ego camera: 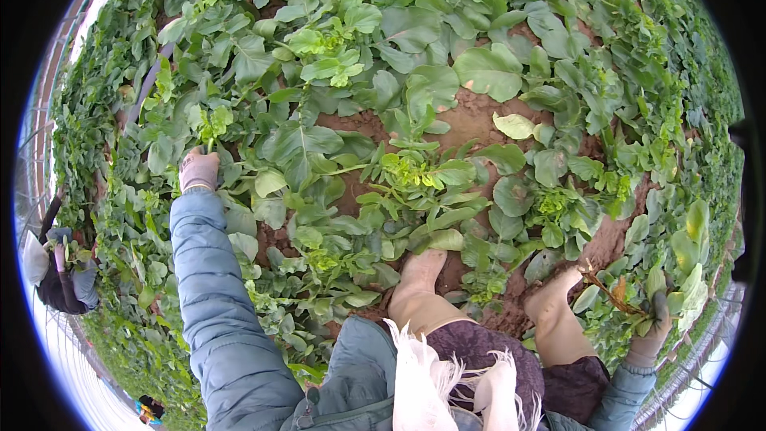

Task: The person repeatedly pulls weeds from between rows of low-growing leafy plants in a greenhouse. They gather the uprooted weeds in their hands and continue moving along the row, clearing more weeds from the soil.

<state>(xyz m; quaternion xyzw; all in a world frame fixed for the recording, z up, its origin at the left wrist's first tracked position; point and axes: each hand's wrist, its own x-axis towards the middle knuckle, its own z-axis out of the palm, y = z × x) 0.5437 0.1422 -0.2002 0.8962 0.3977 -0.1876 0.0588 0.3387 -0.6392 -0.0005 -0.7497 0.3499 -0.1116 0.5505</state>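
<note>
My left hand (199, 169), in a pale knitted work glove, reaches out to the left with its fingers closed at the stem of a light-green leafy shoot (212, 124). Around it grow broad-leaved green plants that look like a brassica crop. Low on the right, my right hand (651, 335), gloved with dark fingertips, grips a bunch of picked green leaves (688, 290). A dry brown stalk (616, 296) sticks out of that bunch to the left. Before me stands a plant with a yellow-green flowering top (413, 170).
My bare feet (422, 266) stand on reddish-brown soil (470, 123) among the leaves. A dark hose or strip (143, 93) runs through the plants at upper left. Another person (66, 275) bends over the crop at far left; a second person (148, 410) appears at lower left.
</note>
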